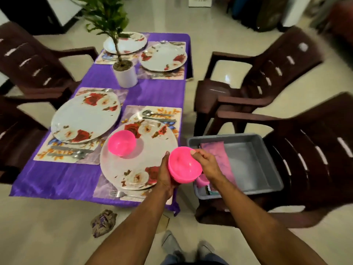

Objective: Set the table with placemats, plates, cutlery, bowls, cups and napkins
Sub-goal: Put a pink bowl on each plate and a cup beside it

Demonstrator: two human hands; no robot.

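left hand (165, 177) cups the pink bowl stack (184, 165) from below | right hand (205, 162) pinches the top rim, probably to peel one off | one pink bowl (121, 143) already sits on nearest plate (137, 159)

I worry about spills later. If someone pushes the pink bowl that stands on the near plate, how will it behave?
The pink bowl looks like thin plastic, so probably light and not fragile. It stands on the near plate, whose glossy surface suggests it would slide easily. Its base seems narrower than its rim, so a push near the top might tip it.
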